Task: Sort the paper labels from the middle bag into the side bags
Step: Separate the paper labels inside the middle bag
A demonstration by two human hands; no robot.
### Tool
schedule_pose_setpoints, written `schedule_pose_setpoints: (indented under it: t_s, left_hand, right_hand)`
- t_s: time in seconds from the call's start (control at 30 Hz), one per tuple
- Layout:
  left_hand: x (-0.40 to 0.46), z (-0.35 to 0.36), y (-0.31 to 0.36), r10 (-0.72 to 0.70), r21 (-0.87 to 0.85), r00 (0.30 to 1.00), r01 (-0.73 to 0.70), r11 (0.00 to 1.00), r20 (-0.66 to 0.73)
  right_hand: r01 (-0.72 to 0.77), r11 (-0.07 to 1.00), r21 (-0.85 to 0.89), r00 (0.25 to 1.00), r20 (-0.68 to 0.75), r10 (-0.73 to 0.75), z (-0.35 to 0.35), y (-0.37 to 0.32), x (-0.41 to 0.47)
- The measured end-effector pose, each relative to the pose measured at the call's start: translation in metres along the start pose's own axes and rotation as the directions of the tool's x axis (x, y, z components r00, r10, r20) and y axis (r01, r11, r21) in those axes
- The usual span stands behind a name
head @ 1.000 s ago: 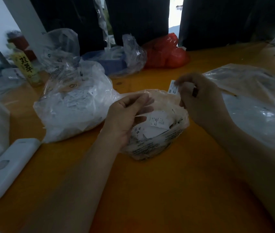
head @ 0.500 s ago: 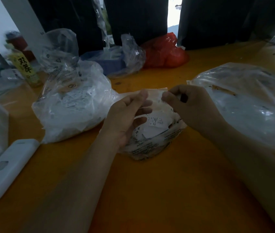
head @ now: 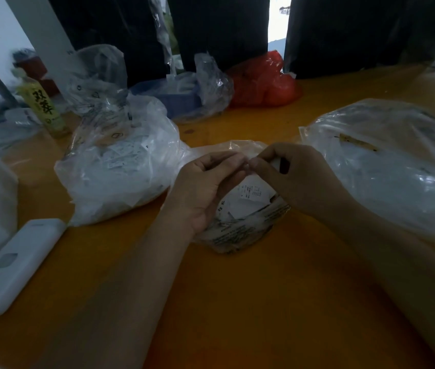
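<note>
- Two hands meet over the middle bag (head: 240, 230), fingertips touching each other at the bag's top edge.
- Left hand (head: 205, 187): palm turned inward, fingers curled, tips pinched at the meeting pt; something thin & whitish seems caught btwn the two hands' tips, too small to say if label or bag film.
- Right hand (head: 296, 177): fingers curled, thumb & forefinger pinched at the same spot; a dark gap shows inside the curl.
- Middle bag: small clear plastic w/ black print, sits on the table right under both hands; white paper labels (head: 252, 191) inside, one w/ printed lines facing up.
- Left side bag (head: 115, 177): large clear bag, lumpy, full of white labels, just beside the middle bag, touching it or nearly so.
- Right side bag (head: 386, 166): large clear bag, puffed, contents not readable thru the glare; near the right wrist.
- Table (head: 237, 302): orange-yellow smooth top, dimly lit.
- White flat device (head: 14, 265) at the left edge, lying at an angle.
- Far side: red plastic bag (head: 261, 81), clear bag over smth blue (head: 181, 97), yellow-labelled bottle (head: 40, 105) far left.
- Room: dark panels behind the table w/ a bright slit btwn them; pale wall & slanted white post at upper left.
</note>
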State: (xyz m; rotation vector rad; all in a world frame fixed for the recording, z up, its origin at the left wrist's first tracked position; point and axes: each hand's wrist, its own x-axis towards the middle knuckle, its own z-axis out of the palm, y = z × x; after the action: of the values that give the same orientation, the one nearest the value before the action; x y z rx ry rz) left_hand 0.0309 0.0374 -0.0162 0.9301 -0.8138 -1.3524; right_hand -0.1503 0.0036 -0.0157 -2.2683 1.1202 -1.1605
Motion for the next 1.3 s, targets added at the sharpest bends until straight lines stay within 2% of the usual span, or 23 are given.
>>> schedule_pose_setpoints:
  t_s: [0.2,0.67,0.93,1.0,1.13,1.2,1.3]
  left_hand:
    - [0.001,0.002,-0.002,0.024,-0.068,1.0,-0.022,0.997,0.021]
    - [0.001,0.003,-0.004,0.075,-0.01,0.997,-0.075,0.997,-0.017]
    - [0.001,0.005,-0.003,0.044,-0.111,0.997,-0.05,0.993,-0.057]
    - [0.0,0.005,-0.001,0.03,-0.139,0.998,-0.038,0.989,-0.061]
    - [0.0,0.004,0.001,0.025,-0.178,0.998,-0.034,0.984,-0.05]
    - [0.001,0.003,0.001,0.023,-0.179,0.999,-0.03,0.983,-0.045]
    - [0.001,0.003,0.0,0.023,-0.177,0.999,-0.027,0.984,-0.029]
  right_hand:
    - [-0.005,1.0,-0.03,0.999,-0.037,0.004,0.001,0.001,0.001]
    - [0.027,0.995,-0.098,0.999,-0.026,-0.03,0.003,-0.001,0.0]
    - [0.008,0.998,-0.055,0.998,-0.054,-0.011,0.003,-0.002,0.001]
    - [-0.063,0.998,0.003,0.992,-0.11,0.063,0.001,0.002,0.003]
    - [-0.124,0.959,0.254,0.96,-0.213,0.18,-0.007,0.003,0.006]
    - [-0.103,0.939,0.328,0.958,-0.219,0.182,-0.01,0.002,0.007]
    - [-0.074,0.942,0.328,0.969,-0.201,0.146,-0.012,0.0,0.007]
